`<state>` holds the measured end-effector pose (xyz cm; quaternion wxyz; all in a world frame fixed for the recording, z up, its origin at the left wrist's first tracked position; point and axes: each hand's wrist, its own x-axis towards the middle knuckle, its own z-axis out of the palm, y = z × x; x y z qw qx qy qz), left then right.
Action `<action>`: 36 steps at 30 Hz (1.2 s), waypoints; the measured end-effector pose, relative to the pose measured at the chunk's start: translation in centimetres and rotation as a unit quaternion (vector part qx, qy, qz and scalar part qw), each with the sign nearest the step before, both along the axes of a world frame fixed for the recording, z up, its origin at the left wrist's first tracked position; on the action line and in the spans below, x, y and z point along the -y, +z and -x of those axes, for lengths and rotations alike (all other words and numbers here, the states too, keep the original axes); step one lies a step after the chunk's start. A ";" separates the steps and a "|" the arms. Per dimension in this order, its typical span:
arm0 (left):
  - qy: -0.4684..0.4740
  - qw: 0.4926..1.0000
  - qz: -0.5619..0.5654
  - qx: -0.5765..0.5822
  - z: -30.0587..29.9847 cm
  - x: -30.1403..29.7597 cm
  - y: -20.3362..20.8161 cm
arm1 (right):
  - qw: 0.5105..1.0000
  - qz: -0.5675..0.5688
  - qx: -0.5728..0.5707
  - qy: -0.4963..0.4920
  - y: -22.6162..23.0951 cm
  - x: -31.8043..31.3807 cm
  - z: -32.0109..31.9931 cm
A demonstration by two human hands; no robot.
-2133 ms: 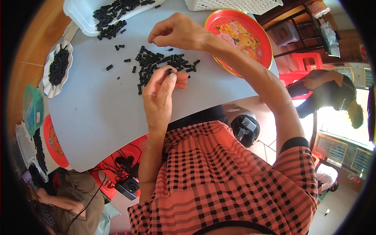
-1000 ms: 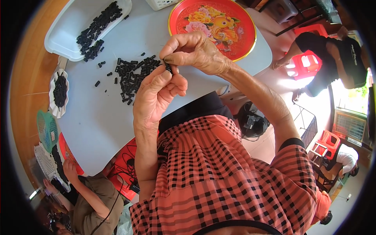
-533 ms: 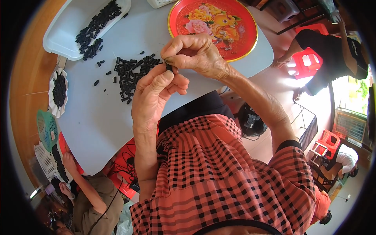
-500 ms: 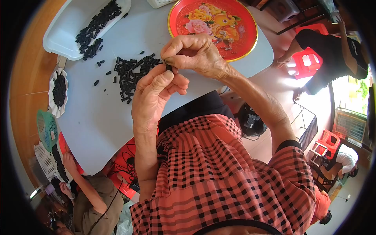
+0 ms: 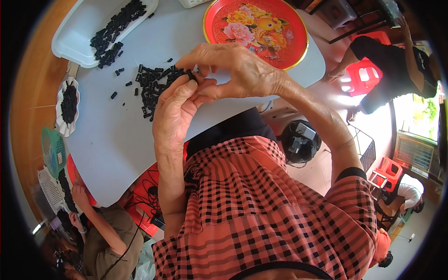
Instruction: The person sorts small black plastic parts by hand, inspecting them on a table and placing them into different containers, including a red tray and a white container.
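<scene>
the left hand [image 5: 175, 109] is pinching one small black piece [image 5: 189, 74] between thumb and forefinger, at its one o'clock. the right hand [image 5: 238, 70] arches close by, at two o'clock from the left; its thumb and forefinger are spread, but whether it grips something, i cannot tell. a pile of black pieces [image 5: 150, 89] lies on the grey table [image 5: 116, 154], at the left hand's ten o'clock. the red flowered tray [image 5: 218, 35] sits at the right hand's one o'clock.

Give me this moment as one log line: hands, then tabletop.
Left hand: pinching small black piece | Right hand: curved close beside it, contact unclear | Table: pile of black pieces, red flowered tray, white tub
</scene>
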<state>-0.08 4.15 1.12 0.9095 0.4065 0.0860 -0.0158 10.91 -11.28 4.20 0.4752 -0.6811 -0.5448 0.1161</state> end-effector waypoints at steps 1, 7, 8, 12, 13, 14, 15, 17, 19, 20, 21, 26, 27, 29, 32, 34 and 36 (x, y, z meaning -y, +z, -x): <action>-0.001 1.000 0.001 0.001 -0.1 0.0 0.0 | 1.000 -0.009 0.024 -0.001 -0.5 -0.2 0.0; -0.042 0.999 -0.023 0.021 -0.2 -0.3 -0.2 | 0.994 -0.036 0.092 -0.048 -1.8 -0.6 0.3; -0.040 0.999 -0.002 0.019 -0.1 -0.1 -0.1 | 0.994 -0.035 0.092 -0.046 -2.0 -0.7 0.3; -0.024 0.999 0.031 0.030 -0.1 0.1 -0.9 | 0.984 -0.055 0.159 -0.066 -2.7 -0.9 0.3; -0.022 0.999 0.032 0.030 -0.2 0.2 -1.2 | 0.976 -0.072 0.191 -0.073 -2.7 -1.0 0.3; -0.007 0.998 0.065 0.021 -0.2 0.2 -1.5 | 0.976 -0.071 0.192 -0.071 -2.7 -1.2 0.4; 0.009 0.995 0.098 0.011 -0.3 0.3 -1.7 | 0.966 -0.067 0.233 -0.088 -2.6 -1.4 0.5; 0.022 0.995 0.093 -0.007 -0.4 0.7 -1.2 | 0.945 -0.060 0.300 -0.118 -2.8 -1.4 1.0; 0.046 0.996 0.068 -0.031 -0.3 0.6 -0.5 | 0.928 -0.072 0.338 -0.139 -3.0 -2.0 1.5; 0.045 0.996 0.069 -0.032 -0.4 0.7 -0.6 | 0.928 -0.071 0.338 -0.140 -3.0 -1.9 1.6; 0.046 0.997 0.060 -0.036 -0.4 0.7 -0.6 | 0.930 -0.061 0.330 -0.147 -3.1 -1.9 1.7; 0.049 0.985 0.159 0.045 -0.8 0.5 -1.6 | 0.966 -0.048 0.220 -0.126 -2.3 -2.0 -0.1; 0.055 0.992 0.102 0.039 -0.8 0.6 -1.1 | 0.961 -0.052 0.227 -0.151 -1.4 -2.0 -1.1; 0.073 0.996 0.034 0.023 -0.9 0.6 -0.4 | 0.949 -0.036 0.221 -0.220 2.1 -2.1 -3.7; 0.048 0.998 -0.001 0.037 -0.8 1.1 0.0 | 0.894 -0.079 0.319 -0.304 10.0 -1.4 -9.6; 0.096 0.995 -0.017 0.027 1.1 -0.4 -1.4 | 0.773 -0.103 0.549 -0.300 8.4 -5.3 -12.2; 0.098 0.994 -0.035 0.029 1.4 -0.3 -1.3 | 0.821 -0.094 0.516 -0.226 8.5 -6.3 -11.1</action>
